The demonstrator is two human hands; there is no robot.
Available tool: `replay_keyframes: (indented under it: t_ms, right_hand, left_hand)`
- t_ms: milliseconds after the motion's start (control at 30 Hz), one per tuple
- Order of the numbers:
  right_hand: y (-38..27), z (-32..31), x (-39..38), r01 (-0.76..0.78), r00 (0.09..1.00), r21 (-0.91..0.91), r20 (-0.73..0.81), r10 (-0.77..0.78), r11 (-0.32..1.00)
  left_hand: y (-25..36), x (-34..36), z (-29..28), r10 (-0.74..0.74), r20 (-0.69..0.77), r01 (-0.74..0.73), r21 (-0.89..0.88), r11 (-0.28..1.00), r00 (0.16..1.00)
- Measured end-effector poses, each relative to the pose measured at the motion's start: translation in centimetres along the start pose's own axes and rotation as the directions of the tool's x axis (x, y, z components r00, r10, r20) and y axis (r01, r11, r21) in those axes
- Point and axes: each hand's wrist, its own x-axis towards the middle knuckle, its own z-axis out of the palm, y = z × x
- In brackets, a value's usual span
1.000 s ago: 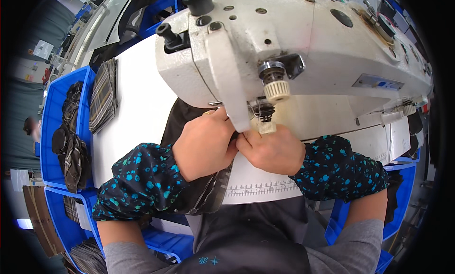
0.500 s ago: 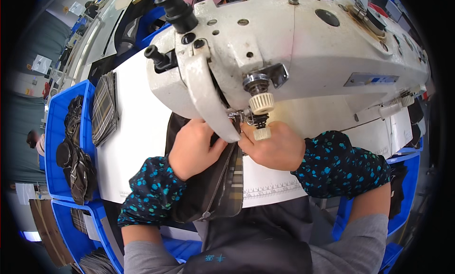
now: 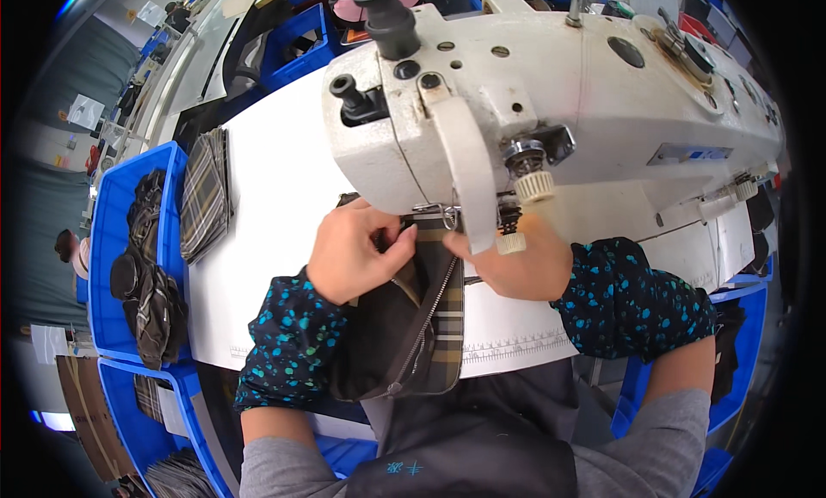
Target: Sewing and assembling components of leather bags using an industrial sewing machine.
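Observation:
A dark zippered fabric piece [image 3: 370, 352] with a plaid side lies under the head of a white sewing machine [image 3: 602, 111]. Its metal zipper [image 3: 432, 315] slants down toward a puller near my lap. My left hand [image 3: 353, 253] is closed, thumb and fingers curled together on the fabric left of the presser foot [image 3: 451, 216]. On the other side, my right hand [image 3: 533, 261] rests by the fabric's right edge, its index finger stretched toward the zipper. The machine's pale lever [image 3: 469, 167] and a tension knob [image 3: 511, 242] partly hide that hand.
A stack of plaid pieces [image 3: 206, 197] lies on the white table [image 3: 267, 171], left of the machine. Blue bins [image 3: 101, 283] holding dark fabric items stand beyond the table's left edge. Another blue bin [image 3: 757, 343] is at the right. A ruler strip [image 3: 516, 350] runs along the near edge.
The machine and table appear farther right in the view. My left thumb has risen from the fabric toward the fingers, and a fold has opened beside the zipper. My right hand sits slightly away from the presser foot.

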Motion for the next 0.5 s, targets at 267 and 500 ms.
replay_keyframes:
  t_ms: [267, 500]
  right_hand:
    - [-1.5, -0.9, 0.1, 0.455, 0.886, 0.022, 0.09, -0.455, 0.89]
    - [-1.4, -0.6, 0.3, 0.341, 0.932, -0.233, -0.04, -0.36, 0.911]
  left_hand:
    - [0.9, -1.5, 0.2, 0.567, -0.1, -0.486, 0.408, 0.773, 0.818]
    - [1.3, -2.8, -0.1, 0.435, 0.094, -0.443, 0.276, 0.853, 0.896]
